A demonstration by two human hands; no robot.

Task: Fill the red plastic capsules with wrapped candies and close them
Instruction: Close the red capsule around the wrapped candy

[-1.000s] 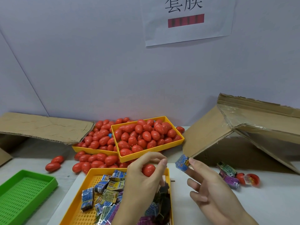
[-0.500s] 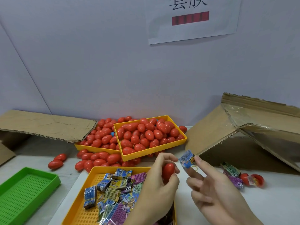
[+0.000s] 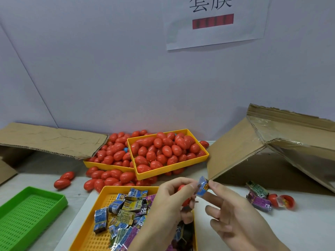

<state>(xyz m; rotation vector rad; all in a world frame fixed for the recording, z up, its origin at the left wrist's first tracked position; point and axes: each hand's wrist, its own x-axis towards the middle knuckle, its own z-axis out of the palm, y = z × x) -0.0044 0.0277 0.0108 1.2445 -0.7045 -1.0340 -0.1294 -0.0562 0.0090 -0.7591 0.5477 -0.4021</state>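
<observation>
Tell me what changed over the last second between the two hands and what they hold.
The right hand carried the blue wrapped candy leftward to meet the left hand, which turned the red capsule toward it; candy and capsule, apart before, now nearly touch. Both grips held. The trays of capsules and candies stayed put.

Yellow tray: filled with glossy red capsules. Left of it, one blue capsule among red. Nearer than it, a yellow perforated tray of candies wrapped in blue, yellow-green and purple print. Far left of it, green perforated tray. Right of it, brown cardboard. Above it, white sign with black characters and a red bar.
</observation>
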